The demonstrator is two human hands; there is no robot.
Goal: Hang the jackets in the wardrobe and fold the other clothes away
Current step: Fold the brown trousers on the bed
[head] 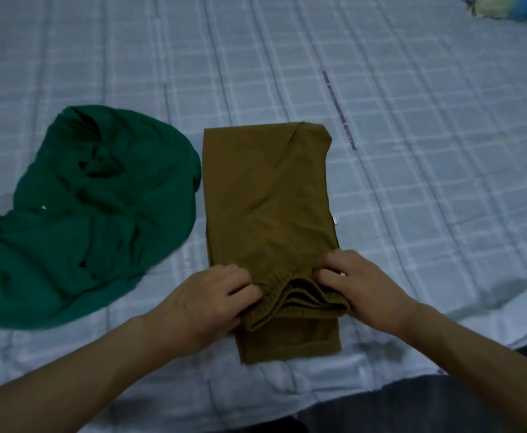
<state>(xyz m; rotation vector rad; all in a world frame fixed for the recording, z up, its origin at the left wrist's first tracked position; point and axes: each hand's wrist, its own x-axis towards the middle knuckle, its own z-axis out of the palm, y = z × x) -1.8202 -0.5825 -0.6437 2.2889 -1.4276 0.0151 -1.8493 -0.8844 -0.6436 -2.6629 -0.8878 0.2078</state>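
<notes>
Here, both the left hand point(207, 303) and right hand point(360, 285) pinch the elastic waistband between their fingers, so the olive-brown folded cotton trousers point(268, 207) on the checked bedsheet point(412, 151) should fold over evenly, edges aligned.

Pretty dim, bluish indoor shot with flat, soft light and no glare, just faint shadows on the bed sheet point(412, 151) under the forearms at the bottom of the frame, and the whole picture is soft and grainy, with wide-angle bending smearing the checks toward the upper corners.
</notes>
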